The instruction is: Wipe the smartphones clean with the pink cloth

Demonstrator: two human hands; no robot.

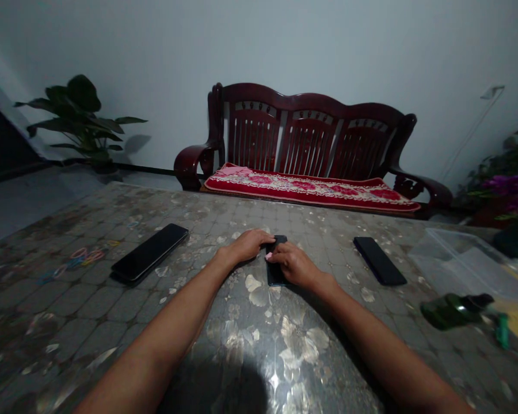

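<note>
A small black phone [276, 275] lies flat in the middle of the patterned table [259, 345]. My left hand [247, 244] rests at its upper left edge with the fingers curled onto it. On the phone's right side sits my right hand [292, 264], fingers bent, with a small pink thing pinched at the fingertips. A larger black phone [150, 260] lies to the left. Another black phone [380, 261] lies to the right.
A clear plastic box [457, 261] and a dark green bottle [455, 309] are at the table's right. Coloured rubber bands [83, 256] lie at the left. Beyond the table stand a dark wooden bench [311, 144] with a red cushion and a potted plant [82, 121].
</note>
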